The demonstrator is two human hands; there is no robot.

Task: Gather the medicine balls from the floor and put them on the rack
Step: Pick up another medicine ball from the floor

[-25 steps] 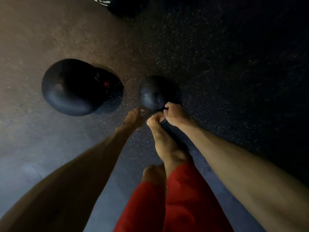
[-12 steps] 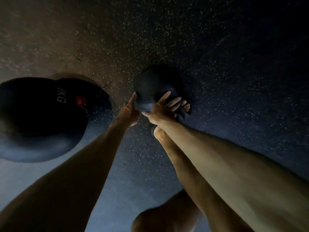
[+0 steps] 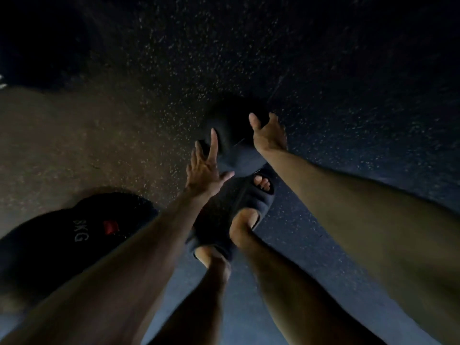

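Note:
A small black medicine ball (image 3: 232,135) lies on the dark speckled floor just beyond my feet. My left hand (image 3: 206,168) touches the ball's left side, its fingers straight and spread and the index finger pointing up along the ball. My right hand (image 3: 268,135) is cupped against the ball's right side, the thumb over the top and the fingers behind it. A larger black medicine ball (image 3: 74,245) marked 8KG, with a red patch, sits at the lower left beside my left forearm.
My feet in dark slides (image 3: 236,202) stand right below the small ball. A dark rounded shape (image 3: 37,46) with a white mark at the frame's left edge fills the upper left corner. Speckled rubber floor (image 3: 348,83) spreads all around.
Both hands have shifted to opposite sides of the small ball, and my right hand has come off its front. The view has tilted, so the 8KG ball now sits lower left.

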